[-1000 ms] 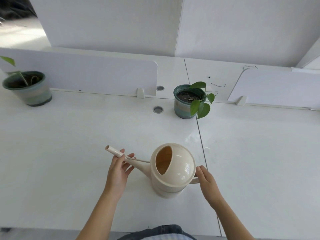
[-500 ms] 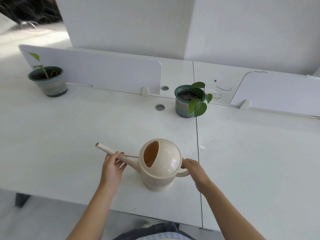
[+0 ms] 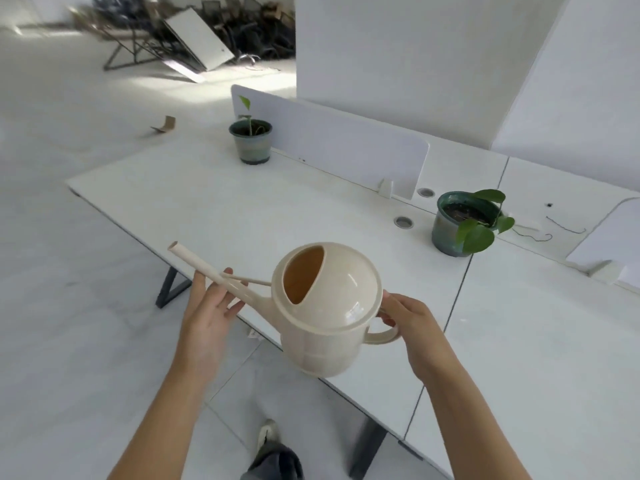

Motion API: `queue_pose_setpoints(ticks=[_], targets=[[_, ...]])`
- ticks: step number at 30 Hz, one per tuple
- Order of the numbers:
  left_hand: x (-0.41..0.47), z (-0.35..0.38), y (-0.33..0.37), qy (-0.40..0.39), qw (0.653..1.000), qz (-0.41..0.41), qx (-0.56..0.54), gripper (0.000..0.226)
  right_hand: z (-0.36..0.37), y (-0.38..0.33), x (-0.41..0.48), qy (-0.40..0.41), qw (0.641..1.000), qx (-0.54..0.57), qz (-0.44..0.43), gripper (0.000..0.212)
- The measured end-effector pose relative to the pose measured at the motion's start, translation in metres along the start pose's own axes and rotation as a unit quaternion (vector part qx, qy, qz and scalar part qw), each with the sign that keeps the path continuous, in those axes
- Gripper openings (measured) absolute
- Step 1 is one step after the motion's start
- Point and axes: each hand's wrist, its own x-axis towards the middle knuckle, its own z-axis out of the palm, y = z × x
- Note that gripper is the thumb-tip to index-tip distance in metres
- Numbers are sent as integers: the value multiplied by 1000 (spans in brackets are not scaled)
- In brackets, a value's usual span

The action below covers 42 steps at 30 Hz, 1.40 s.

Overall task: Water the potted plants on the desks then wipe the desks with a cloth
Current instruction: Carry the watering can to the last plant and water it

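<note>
My right hand (image 3: 412, 327) grips the watering can (image 3: 329, 306) handle, left hand (image 3: 207, 313) holds its spout. Steadier carrying, I judge.

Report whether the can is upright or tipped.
Upright: the can has its spout slanting upward, and no water leaves it. The right hand grips the handle; the left hand steadies the spout.

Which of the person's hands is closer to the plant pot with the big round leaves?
The right hand. It grips the handle of the watering can, on the person's side of that pot. The left hand holds the spout, beyond the can and farther off.
</note>
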Motion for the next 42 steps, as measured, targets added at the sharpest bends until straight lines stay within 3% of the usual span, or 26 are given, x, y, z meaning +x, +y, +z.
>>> queue_pose_setpoints(ticks=[3,7,11,13,15,20,27,36,42], targets=[[-23,-22,14,39,999,18,-24,113,28,-11,-8,-26,1000,-1,-6,27],[-50,-60,29,94,995,29,-34,78,75,-13,-19,-73,997,-17,-3,31],[-71,-110,46,149,987,27,-61,84,132,-15,-33,-95,995,-39,1,29],[-78,-140,57,170,983,27,-58,64,165,-14,-41,-99,994,-40,4,32],[-84,-173,72,180,982,23,-54,57,200,-12,-51,-97,995,-31,-2,38],[-90,-250,107,191,981,17,-22,57,282,-11,-66,-112,993,-23,-2,50],[-78,-315,136,231,972,0,-37,56,356,-20,-56,-137,989,-44,19,36],[-2,-366,136,278,960,-10,-23,58,421,-20,32,-154,986,-55,37,30],[88,-400,146,300,953,-15,-28,59,467,-40,123,-152,987,-42,31,52]])
